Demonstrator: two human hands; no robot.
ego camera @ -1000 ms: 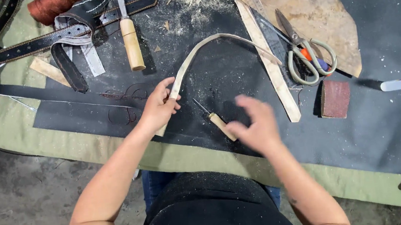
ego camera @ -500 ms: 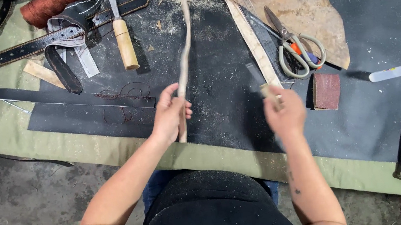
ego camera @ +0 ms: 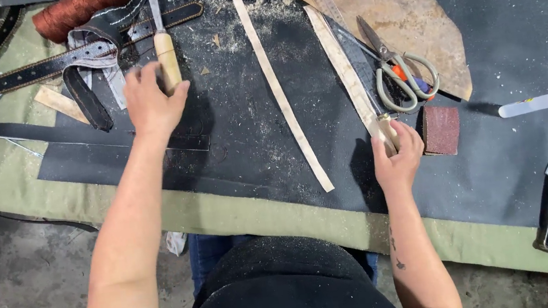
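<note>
Between hands (ego camera: 150, 106) (ego camera: 396, 158), seemingly untouched: leather strip (ego camera: 277, 89).

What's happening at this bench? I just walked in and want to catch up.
A person is doing leatherwork. The left hand grips a wooden-handled tool near the black belts. The right hand holds a small wooden-handled awl beside the scissors. A thin tan leather strip lies loose on the black mat.
</note>
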